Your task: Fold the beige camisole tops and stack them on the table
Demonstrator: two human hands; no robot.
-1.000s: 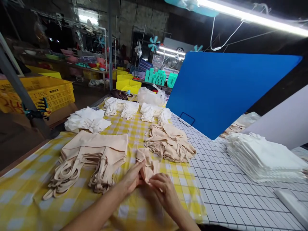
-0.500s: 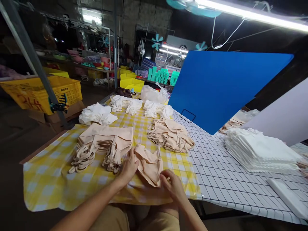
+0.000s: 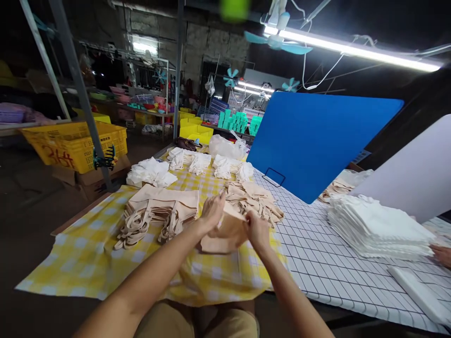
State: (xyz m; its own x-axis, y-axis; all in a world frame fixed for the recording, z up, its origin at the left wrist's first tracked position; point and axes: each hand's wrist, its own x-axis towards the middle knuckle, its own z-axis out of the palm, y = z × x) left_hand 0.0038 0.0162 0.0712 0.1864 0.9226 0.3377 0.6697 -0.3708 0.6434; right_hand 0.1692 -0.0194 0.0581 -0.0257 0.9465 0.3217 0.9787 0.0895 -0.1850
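In the head view a beige cloth bag (image 3: 224, 240) hangs between my hands, its lower edge near the checkered cloth. My left hand (image 3: 213, 210) is closed at the bag's upper left edge. Its upper right edge is pinched in my right hand (image 3: 258, 231). To the left lies a neat stack of beige cloth bags (image 3: 172, 198), straps looped toward me. Just behind my hands is a loose, crumpled heap of the same beige bags (image 3: 259, 197).
A yellow checkered cloth (image 3: 88, 253) covers the table's left part, a white grid cloth (image 3: 324, 272) the right. White cloth bundles (image 3: 199, 162) lie at the back. A blue board (image 3: 317, 141) stands behind. Another person's hand (image 3: 443, 254) shows beside a white stack (image 3: 377, 225).
Both hands have moved up and away from me, raising the beige bag, which lay flatter before. The camera view has shifted slightly. Another person's hand now shows at the right edge.
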